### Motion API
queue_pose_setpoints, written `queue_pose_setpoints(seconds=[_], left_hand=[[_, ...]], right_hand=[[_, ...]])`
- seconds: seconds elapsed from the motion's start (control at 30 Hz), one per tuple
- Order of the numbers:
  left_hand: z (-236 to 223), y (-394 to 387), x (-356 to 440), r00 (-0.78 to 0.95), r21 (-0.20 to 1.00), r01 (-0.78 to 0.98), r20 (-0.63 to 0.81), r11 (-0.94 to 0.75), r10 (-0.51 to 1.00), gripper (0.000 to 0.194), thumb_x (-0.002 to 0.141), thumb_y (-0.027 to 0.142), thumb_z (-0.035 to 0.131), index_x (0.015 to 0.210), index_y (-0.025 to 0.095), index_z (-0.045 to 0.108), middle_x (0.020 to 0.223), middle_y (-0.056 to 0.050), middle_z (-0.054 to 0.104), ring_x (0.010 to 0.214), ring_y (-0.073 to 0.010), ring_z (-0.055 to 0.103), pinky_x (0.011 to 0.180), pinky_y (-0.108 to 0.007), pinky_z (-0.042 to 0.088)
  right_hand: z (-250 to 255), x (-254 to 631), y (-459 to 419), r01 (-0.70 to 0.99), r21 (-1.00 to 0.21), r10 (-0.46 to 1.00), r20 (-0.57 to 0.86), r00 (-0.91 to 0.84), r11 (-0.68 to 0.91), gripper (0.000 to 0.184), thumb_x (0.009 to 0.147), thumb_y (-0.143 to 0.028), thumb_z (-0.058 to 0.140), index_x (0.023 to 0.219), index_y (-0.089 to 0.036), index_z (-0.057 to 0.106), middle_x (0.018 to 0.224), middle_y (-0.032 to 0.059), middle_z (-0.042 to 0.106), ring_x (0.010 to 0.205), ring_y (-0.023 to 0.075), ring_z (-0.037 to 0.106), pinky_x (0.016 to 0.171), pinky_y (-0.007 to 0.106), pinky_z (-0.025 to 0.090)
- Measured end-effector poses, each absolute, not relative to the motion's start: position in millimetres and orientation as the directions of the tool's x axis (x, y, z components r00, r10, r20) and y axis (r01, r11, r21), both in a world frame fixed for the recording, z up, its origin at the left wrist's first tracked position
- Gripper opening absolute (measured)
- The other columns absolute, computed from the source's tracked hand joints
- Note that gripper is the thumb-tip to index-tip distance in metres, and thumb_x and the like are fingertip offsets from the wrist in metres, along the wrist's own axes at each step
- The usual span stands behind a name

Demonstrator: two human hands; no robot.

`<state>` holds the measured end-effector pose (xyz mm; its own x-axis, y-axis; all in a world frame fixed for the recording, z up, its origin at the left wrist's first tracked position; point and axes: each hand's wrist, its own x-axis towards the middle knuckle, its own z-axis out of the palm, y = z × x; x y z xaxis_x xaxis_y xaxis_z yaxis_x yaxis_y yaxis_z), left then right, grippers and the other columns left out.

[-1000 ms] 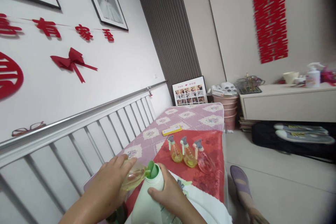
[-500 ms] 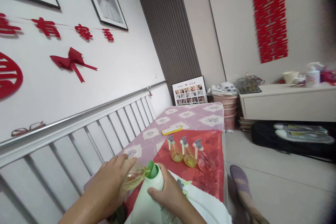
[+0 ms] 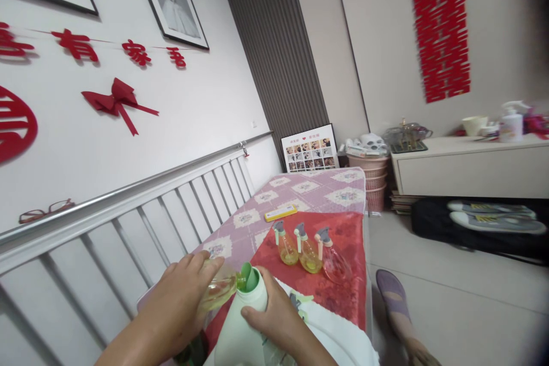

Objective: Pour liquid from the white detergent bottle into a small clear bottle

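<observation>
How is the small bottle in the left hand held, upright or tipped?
Tipped. The small bottle lies almost sideways in the left hand, its mouth against the green spout of the white jug that the right hand holds.

Your left hand (image 3: pixel 178 303) and right hand (image 3: pixel 274 317) are bare, with no gloves, rings or watch, and both forearms are unsleeved. Your foot (image 3: pixel 397 303) wears a purple-grey slipper with a ribbed sole.
</observation>
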<state>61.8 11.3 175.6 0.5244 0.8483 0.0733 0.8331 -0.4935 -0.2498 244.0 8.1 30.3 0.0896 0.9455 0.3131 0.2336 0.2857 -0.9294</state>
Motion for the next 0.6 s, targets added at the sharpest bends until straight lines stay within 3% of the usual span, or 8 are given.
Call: queue_pose_setpoints(seconds=[0.6], left_hand=[[177.2, 11.8, 60.9, 0.56, -0.283, 0.808, 0.093, -0.517, 0.823, 0.077, 0.068, 0.011, 0.052, 0.141, 0.035, 0.045, 0.141, -0.006, 0.054, 0.125, -0.0287, 0.052, 0.103, -0.048, 0.044]], right_hand=[[33.6, 245.3, 4.9, 0.222, -0.938, 0.955, 0.288, 0.074, 0.266, 0.065, 0.064, -0.02, 0.067, 0.127, -0.023, 0.051, 0.124, 0.0058, 0.066, 0.118, 0.0253, 0.058, 0.103, 0.037, 0.041]])
